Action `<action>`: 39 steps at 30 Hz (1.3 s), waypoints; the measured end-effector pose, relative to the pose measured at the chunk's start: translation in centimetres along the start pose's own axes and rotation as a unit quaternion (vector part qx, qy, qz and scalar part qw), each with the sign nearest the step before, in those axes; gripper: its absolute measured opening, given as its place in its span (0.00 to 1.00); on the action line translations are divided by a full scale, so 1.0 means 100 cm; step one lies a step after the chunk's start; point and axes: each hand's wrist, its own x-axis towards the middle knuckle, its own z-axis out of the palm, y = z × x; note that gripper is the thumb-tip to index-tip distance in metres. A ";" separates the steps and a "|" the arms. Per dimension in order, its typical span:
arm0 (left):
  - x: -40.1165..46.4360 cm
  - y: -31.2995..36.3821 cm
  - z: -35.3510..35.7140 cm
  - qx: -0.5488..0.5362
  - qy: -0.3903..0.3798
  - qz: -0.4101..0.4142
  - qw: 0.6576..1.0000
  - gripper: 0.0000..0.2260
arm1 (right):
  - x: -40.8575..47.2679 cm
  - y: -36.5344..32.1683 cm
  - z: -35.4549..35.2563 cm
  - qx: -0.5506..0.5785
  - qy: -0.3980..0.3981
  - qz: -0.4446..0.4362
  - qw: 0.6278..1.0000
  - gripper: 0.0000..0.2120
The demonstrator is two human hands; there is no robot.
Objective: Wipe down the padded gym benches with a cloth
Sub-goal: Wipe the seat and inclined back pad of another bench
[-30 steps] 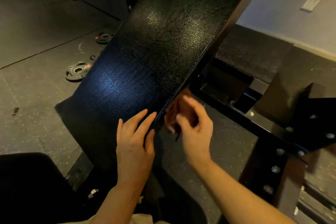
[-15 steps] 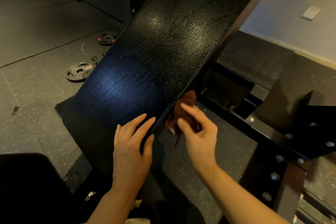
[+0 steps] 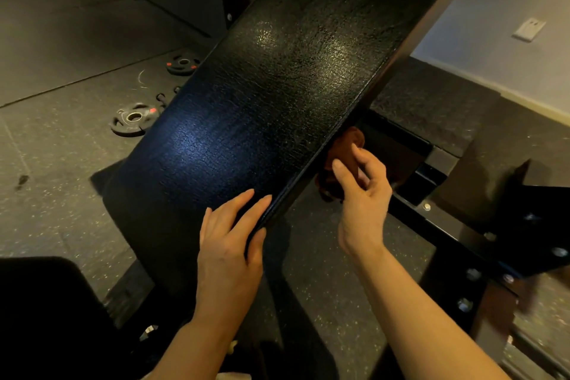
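**Right hand wiping pad's side edge, left hand steadying**

Counts: 2 hands, 1 cloth, 1 pad, 2 plates.

Right hand (image 3: 362, 200): fingers curled, pinching a bunched brown cloth (image 3: 340, 160) and holding it against the right long edge of the pad (image 3: 265, 95), just under the top face. Most of the cloth is tucked behind the fingers and under the pad's lip; only a lump above the fingertips and a bit below show.

Left hand (image 3: 229, 244): fingers straight and together, flat on the pad's top face at its near right edge, thumb wrapped over that edge. Holds nothing.

Pad: black, textured, tilted, runs from near left to far right; far end cut off by the frame top, near end lost in shadow.

Frame (image 3: 447, 225): black steel with bolts, right of the pad; lower right part blurred.

Floor (image 3: 61, 163): two plates left of the pad, one near (image 3: 132, 119), one farther (image 3: 183, 64). Small dark items between them, too small to identify.

Dark shape at bottom left, can't tell what.
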 end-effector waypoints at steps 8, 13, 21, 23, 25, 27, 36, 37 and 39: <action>0.001 -0.002 0.004 -0.003 0.018 0.000 1.000 0.22 | -0.023 0.011 0.015 0.033 -0.011 0.033 0.999 0.19; 0.002 -0.002 -0.001 -0.015 -0.003 0.002 1.000 0.20 | -0.072 0.020 -0.008 -0.110 -0.170 0.004 0.979 0.24; -0.003 -0.007 -0.038 0.051 -0.049 -0.047 0.996 0.23 | -0.020 -0.004 0.001 -0.166 -0.057 -0.057 0.983 0.26; -0.002 -0.007 -0.039 0.084 -0.092 -0.035 0.992 0.24 | -0.033 -0.003 0.015 -0.164 -0.083 -0.056 0.981 0.24; -0.003 -0.011 -0.041 0.087 -0.123 -0.029 0.988 0.26 | -0.062 0.012 0.017 -0.177 -0.147 -0.052 0.972 0.24; -0.006 -0.017 -0.044 0.079 -0.129 -0.018 0.988 0.27 | -0.092 0.021 0.011 -0.181 -0.220 -0.011 0.959 0.23; -0.015 -0.031 -0.045 0.025 -0.087 -0.056 0.994 0.26 | -0.096 0.020 0.024 -0.153 -0.092 -0.086 0.980 0.16; -0.015 -0.030 -0.045 0.021 -0.087 -0.059 0.994 0.26 | -0.103 0.026 0.023 -0.162 -0.115 -0.089 0.976 0.18; -0.015 -0.029 -0.044 0.018 -0.089 -0.058 0.994 0.26 | -0.111 0.035 0.018 -0.164 -0.166 -0.068 0.970 0.20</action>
